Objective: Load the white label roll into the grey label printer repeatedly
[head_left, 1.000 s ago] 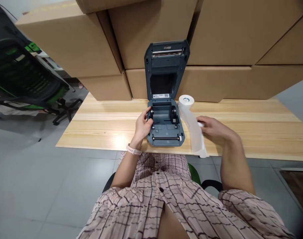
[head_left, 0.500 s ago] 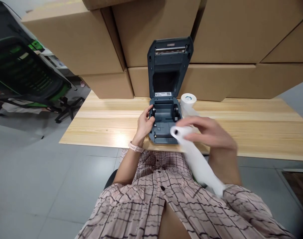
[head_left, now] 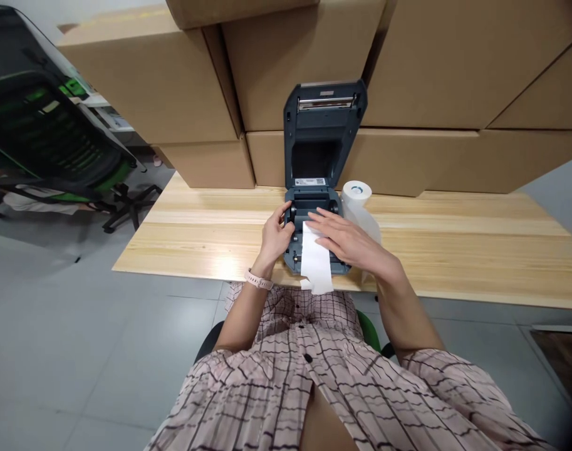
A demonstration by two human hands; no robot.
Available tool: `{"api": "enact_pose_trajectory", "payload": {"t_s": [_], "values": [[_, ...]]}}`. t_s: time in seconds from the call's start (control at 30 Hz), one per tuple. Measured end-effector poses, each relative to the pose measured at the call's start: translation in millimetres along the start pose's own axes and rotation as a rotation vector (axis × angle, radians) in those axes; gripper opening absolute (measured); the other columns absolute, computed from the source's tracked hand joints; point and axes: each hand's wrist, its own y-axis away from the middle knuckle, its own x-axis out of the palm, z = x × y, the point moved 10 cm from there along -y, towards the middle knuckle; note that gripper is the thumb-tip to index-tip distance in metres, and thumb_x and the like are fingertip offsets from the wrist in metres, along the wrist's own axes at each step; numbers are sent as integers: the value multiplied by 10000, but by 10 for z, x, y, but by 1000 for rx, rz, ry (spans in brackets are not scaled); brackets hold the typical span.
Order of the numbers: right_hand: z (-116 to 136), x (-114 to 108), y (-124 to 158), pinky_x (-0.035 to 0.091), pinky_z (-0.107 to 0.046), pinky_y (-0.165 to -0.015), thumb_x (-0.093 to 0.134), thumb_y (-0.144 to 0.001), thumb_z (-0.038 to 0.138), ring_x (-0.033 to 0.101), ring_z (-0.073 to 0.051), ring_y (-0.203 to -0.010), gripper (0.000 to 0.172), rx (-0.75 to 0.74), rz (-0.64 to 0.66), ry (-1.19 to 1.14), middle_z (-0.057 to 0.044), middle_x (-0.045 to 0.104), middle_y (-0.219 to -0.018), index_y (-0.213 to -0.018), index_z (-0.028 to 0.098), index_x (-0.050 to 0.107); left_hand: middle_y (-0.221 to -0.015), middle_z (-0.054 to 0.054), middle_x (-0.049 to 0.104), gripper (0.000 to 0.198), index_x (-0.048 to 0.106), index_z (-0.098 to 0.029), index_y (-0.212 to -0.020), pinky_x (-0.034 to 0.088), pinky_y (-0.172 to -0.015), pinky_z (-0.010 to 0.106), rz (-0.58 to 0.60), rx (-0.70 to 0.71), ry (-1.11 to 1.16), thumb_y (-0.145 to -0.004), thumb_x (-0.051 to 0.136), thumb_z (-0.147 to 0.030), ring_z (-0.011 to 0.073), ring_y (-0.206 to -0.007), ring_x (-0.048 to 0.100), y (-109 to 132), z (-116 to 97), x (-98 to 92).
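Observation:
A dark grey label printer [head_left: 291, 264] sits on the table with its lid [head_left: 325, 125] raised. My left hand [head_left: 274, 238] is curled around the printer's left edge, its thumb and finger at the black roll holder inside. A white paper strip [head_left: 316, 260] comes out of the compartment and drapes over the printer's front edge, its end torn unevenly. My right hand [head_left: 349, 239] lies over the compartment, fingers stretched leftward across the top of the paper; they cover the small roll. Beside the printer, at its right, stands another white paper roll [head_left: 356, 190] with a loose length hanging from it.
Large cardboard boxes [head_left: 286, 69] are stacked directly behind the printer along the back of the wooden table [head_left: 205, 232]. A black and green office chair [head_left: 41, 138] is at the left on the tiled floor, with part of a person near it.
My right hand has moved left with the small white roll, from beside the printer to inside its compartment. The trailing paper strip now hangs over the printer's front. My left hand keeps its place.

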Motion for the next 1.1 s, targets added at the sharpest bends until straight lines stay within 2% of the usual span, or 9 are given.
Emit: {"api": "enact_pose_trajectory", "payload": {"t_s": [0.13, 0.23, 0.33, 0.43, 0.5, 0.63, 0.7, 0.87, 1.1], "values": [[291, 24, 154, 503, -543, -1258, 424, -1121, 194, 572, -284, -1514, 419, -65, -2, 52, -135, 650, -1561, -1423, 178, 713, -1386, 100, 756, 647, 705, -233, -1400, 545, -1080, 441, 4, -9, 26, -772, 611, -110, 234, -1128, 715, 9, -9, -2], [418, 29, 322, 502, -562, -1254, 526, -1118, 357, 575, -301, -1510, 443, -46, -30, 98, -155, 606, -1604, -1509, 180, 635, -1381, 99, 756, 641, 705, -230, -1397, 540, -1087, 451, 9, -7, 30, -770, 620, -134, 241, -1143, 705, 17, -33, 0], [522, 109, 469, 450, -612, -1278, 698, -948, 686, 471, -355, -1585, 856, -72, -3, 105, -185, 469, -1705, -1620, 195, 501, -1314, 106, 771, 618, 710, -219, -1390, 551, -1055, 453, 10, -21, 38, -781, 631, -160, 249, -1118, 707, 28, -34, 0], [564, 223, 539, 372, -643, -1314, 782, -820, 763, 342, -385, -1648, 1093, -66, 15, 124, -198, 352, -1765, -1684, 222, 388, -1291, 106, 774, 585, 716, -215, -1375, 561, -1020, 429, 9, -34, 53, -795, 649, -181, 237, -1093, 710, 39, -30, -1], [568, 278, 546, 342, -655, -1323, 809, -855, 679, 310, -388, -1660, 1049, -37, -7, 151, -205, 339, -1770, -1689, 220, 367, -1284, 104, 779, 574, 714, -216, -1376, 570, -1000, 414, 17, -46, 68, -805, 654, -190, 227, -1081, 714, 45, -25, 8], [553, 292, 537, 351, -636, -1323, 641, -1029, 260, 371, -331, -1643, 647, 20, -91, 151, -167, 433, -1733, -1646, 239, 447, -1337, 111, 769, 575, 695, -210, -1392, 570, -1053, 431, 23, -50, 81, -819, 649, -187, 238, -1150, 717, 49, -32, 15], [544, 249, 539, 375, -624, -1310, 530, -1057, 173, 417, -287, -1623, 566, 20, -138, 117, -117, 487, -1708, -1611, 283, 497, -1445, 120, 720, 612, 660, -212, -1430, 540, -1130, 453, 35, -29, 98, -819, 654, -186, 258, -1273, 685, 45, -51, 24], [529, 156, 543, 405, -620, -1285, 464, -1135, 286, 480, -248, -1586, 413, -15, -180, 68, -69, 542, -1672, -1532, 309, 575, -1693, 112, 512, 734, 504, -267, -1572, 392, -1298, 489, 110, 0, 185, -867, 710, -255, 277, -1553, 491, 46, -69, 93], [479, 138, 538, 410, -619, -1280, 437, -1153, 356, 494, -241, -1575, 452, 2, -157, 14, -41, 537, -1676, -1598, 370, 516, -1769, 104, 393, 791, 420, -306, -1637, 288, -1361, 488, 157, -11, 225, -919, 749, -360, 281, -1644, 373, 86, -75, 146]]}}
